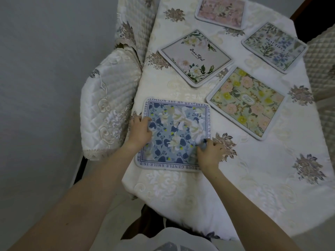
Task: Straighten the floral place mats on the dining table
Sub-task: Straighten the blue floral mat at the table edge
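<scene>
A blue floral place mat [177, 131] with lettering round its border lies near the table's left front edge. My left hand [140, 130] presses on its left side, fingers spread on the fabric. My right hand [211, 153] rests on its right edge near the lower corner, fingers curled at the rim. Four more mats lie askew further back: a yellow and pink one [246, 103], a white one with "Beautiful" written on it [195, 57], a green-blue one [274, 47] and a pink one [221, 12].
The table carries a cream embroidered tablecloth [235, 187]. A chair with a quilted white cover [108, 105] stands tight against the table's left side, and another quilted chair [320, 73] is at the right. The grey floor lies to the left.
</scene>
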A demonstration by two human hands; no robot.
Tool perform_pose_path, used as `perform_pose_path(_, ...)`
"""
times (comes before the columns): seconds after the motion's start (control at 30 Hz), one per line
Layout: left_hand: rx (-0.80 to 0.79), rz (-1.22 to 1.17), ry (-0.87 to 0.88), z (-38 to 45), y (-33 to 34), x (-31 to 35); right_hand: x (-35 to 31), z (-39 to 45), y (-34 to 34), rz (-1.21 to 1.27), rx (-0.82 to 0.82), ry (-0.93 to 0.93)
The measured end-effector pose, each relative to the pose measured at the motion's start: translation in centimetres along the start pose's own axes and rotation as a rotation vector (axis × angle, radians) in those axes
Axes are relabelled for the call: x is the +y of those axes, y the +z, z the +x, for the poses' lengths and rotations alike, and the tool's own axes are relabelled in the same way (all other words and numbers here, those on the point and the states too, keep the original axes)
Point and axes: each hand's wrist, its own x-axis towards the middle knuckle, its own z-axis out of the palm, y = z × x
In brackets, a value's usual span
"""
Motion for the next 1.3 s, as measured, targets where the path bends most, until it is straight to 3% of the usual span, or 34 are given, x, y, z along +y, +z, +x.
perform_pose_path(0.23,-0.080,0.145,0.010,1.3,-0.7,-1.9,-2.1,-1.1,0.8,0.098,0.012,-0.063)
perform_pose_path(0.4,-0.050,0.374,0.226,-1.3,1.3,-1.8,-1.4,-1.9,0.5,-0.149,0.038,-0.266)
perform_pose_path(0.53,-0.094,0.424,0.322,-3.3,3.2,-0.8,-1.2,-2.7,0.8,-0.168,-0.039,-0.426)
perform_pose_path(0.73,-0.135,0.428,0.316,-3.3,2.8,0.4,-1.4,-2.5,-0.7,-0.129,-0.099,-0.427)
perform_pose_path(1.0,-0.120,0.334,0.525,-1.8,2.2,6.1,0.9,-2.1,-4.6,0.003,0.033,-0.288)
perform_pose_path(1.3,-0.173,0.300,0.607,2.1,5.5,16.0,6.9,3.3,-10.0,-0.018,0.103,-0.228)
